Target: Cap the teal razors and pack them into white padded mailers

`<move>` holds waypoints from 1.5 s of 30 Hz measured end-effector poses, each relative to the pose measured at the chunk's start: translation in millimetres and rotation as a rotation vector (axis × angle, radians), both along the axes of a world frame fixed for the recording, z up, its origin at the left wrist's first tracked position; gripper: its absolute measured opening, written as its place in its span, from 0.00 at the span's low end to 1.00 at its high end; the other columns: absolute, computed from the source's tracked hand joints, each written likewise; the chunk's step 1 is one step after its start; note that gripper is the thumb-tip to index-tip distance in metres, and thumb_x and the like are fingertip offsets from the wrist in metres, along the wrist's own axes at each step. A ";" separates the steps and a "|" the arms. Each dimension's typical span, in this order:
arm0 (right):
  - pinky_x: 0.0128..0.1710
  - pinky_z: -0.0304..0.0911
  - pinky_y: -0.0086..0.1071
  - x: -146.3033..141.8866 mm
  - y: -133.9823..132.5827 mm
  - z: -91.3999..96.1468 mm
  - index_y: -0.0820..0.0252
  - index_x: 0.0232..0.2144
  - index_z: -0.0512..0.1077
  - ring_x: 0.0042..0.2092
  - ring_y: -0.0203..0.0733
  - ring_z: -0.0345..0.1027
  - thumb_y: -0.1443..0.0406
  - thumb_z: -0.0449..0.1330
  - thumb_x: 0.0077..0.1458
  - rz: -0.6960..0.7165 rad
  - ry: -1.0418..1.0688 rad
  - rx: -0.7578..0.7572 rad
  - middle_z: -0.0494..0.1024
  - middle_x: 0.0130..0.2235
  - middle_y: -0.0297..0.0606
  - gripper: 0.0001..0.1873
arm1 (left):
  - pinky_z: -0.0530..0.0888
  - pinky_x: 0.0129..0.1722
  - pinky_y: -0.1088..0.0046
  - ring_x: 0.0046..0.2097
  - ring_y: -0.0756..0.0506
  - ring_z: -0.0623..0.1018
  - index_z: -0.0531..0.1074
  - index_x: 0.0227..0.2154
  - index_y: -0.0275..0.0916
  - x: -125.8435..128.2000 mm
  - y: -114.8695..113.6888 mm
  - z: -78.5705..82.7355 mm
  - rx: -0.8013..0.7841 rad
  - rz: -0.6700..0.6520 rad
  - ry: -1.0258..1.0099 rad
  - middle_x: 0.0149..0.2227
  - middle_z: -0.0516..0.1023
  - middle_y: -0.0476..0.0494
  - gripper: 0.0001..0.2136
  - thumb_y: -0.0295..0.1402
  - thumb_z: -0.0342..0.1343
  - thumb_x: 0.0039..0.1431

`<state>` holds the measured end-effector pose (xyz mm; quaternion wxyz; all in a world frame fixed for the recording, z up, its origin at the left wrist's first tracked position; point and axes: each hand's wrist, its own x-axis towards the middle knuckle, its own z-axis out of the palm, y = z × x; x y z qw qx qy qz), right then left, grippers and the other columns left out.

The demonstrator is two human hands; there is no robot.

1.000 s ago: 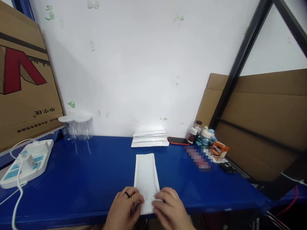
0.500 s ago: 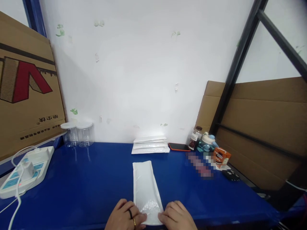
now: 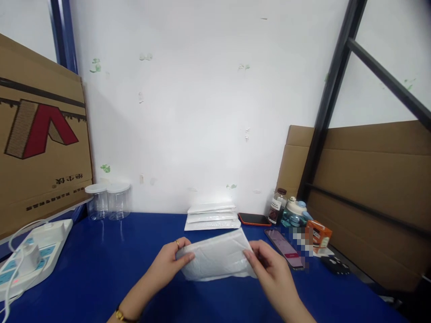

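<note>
Left hand [image 3: 170,262] and right hand [image 3: 272,267] pinch opposite ends of a white envelope [image 3: 217,255], likely light, soft and best held there.

Two lidded jars [image 3: 118,202], seemingly touching, stand beyond a white power strip [image 3: 43,261].

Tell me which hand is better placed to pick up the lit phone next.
Likely the right hand: it's nearer the lit phone, and the left hand also grips the envelope.
</note>
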<state>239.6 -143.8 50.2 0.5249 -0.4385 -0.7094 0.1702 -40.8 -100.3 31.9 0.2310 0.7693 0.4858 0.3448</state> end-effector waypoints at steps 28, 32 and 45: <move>0.40 0.63 0.34 20.8 213.9 -45.2 0.58 0.48 0.68 0.44 0.46 0.68 0.44 0.47 0.52 -0.139 0.489 -0.397 0.74 0.46 0.42 0.31 | 0.63 0.54 0.69 0.57 0.43 0.66 0.55 0.59 0.44 35.8 190.6 3.6 0.101 -0.017 0.519 0.59 0.63 0.43 0.29 0.41 0.50 0.54; 0.45 0.61 0.36 14.4 207.4 -57.3 0.58 0.51 0.66 0.47 0.47 0.67 0.44 0.47 0.52 -0.102 0.525 -0.367 0.72 0.48 0.44 0.33 | 0.67 0.48 0.68 0.50 0.42 0.72 0.60 0.56 0.45 41.6 194.7 12.3 0.134 0.064 0.608 0.52 0.70 0.42 0.23 0.38 0.48 0.55; 0.49 0.60 0.37 14.7 205.5 -79.3 0.58 0.52 0.66 0.49 0.45 0.65 0.57 0.49 0.52 -0.002 0.459 -0.337 0.73 0.48 0.40 0.26 | 0.70 0.38 0.66 0.39 0.41 0.76 0.63 0.47 0.42 86.5 202.1 19.2 0.323 0.139 0.896 0.41 0.75 0.38 0.19 0.28 0.51 0.51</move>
